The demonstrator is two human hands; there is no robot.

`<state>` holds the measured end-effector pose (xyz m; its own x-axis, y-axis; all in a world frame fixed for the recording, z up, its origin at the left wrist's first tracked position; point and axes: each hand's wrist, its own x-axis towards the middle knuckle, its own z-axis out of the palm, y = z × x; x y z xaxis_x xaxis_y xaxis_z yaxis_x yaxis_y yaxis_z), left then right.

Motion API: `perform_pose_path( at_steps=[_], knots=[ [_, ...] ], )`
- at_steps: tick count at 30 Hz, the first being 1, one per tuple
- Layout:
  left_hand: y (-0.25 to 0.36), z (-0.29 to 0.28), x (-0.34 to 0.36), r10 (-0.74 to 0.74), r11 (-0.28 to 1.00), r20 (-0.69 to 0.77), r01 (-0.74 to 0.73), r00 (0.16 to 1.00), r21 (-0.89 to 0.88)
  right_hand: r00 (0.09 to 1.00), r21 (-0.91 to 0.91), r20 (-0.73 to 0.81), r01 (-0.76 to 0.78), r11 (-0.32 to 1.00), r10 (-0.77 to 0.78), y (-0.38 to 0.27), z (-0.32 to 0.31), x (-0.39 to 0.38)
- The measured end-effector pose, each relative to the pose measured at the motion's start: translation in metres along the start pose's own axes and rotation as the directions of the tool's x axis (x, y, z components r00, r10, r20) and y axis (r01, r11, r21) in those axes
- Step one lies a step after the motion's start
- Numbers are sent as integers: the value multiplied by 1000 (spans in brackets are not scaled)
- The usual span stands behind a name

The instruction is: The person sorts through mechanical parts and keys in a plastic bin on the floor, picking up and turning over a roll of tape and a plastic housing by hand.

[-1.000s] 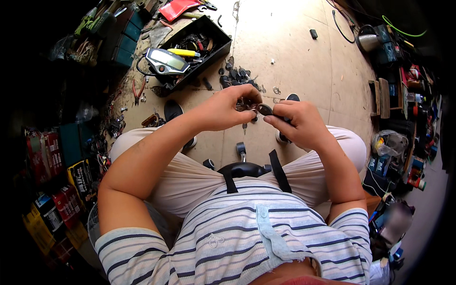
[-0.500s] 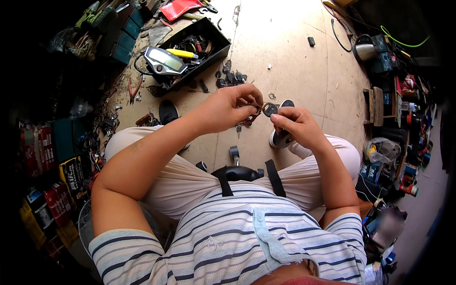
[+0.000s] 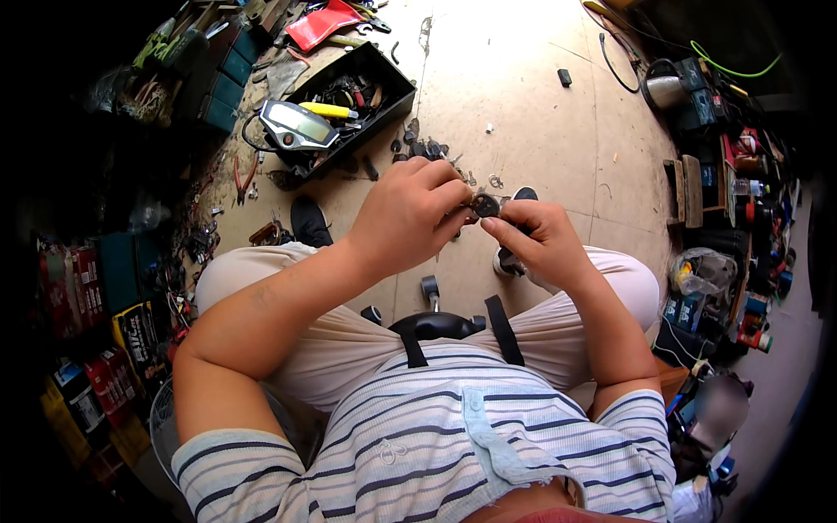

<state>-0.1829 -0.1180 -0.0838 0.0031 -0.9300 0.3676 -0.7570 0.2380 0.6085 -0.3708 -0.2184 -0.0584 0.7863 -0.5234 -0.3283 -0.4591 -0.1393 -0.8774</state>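
Observation:
Over the floor between my knees, both my hands meet at a small black piece [image 3: 486,205] with a rounded head, which looks like a key. My right hand [image 3: 542,237] is closed, its thumb and forefinger pinching at the lower right of that piece. From the other side my left hand [image 3: 411,213] is closed too, fingertips against the piece's left edge. Most of what lies inside the left fingers is hidden by the back of the hand. Just beyond my left hand, several black-headed keys [image 3: 427,148] lie in a loose heap on the floor.
A black toolbox [image 3: 384,105] with tools stands ahead left, a display unit [image 3: 299,124] resting on its edge. Red-handled pliers [image 3: 244,180] and a small black block [image 3: 564,78] lie on the floor. Cluttered shelves [image 3: 693,192] line the right; boxes [image 3: 70,279] crowd the left.
My left hand has turned so its back now covers its fingers and the small pieces seen hanging there. The black piece and my right hand have shifted slightly left.

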Motion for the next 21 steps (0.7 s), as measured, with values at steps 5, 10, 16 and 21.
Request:
perform_pose_path(
  at_steps=[5,10,16,21],
  knots=[
    [5,4,2,0,1000,-74,2,997,21,995,-97,-50,80,992,-85,-2,1,-1],
    [3,1,9,107,992,-117,-98,987,85,989,-151,-86,109,982,-123,-3,1,-1],
    [4,5,10,-21,995,-106,11,994,-96,990,-14,-139,23,1000,-24,-4,0,-1],
    [4,8,9,-80,960,-149,36,986,-278,989,259,-29,-134,957,146,-2,-3,0]
  ],
)
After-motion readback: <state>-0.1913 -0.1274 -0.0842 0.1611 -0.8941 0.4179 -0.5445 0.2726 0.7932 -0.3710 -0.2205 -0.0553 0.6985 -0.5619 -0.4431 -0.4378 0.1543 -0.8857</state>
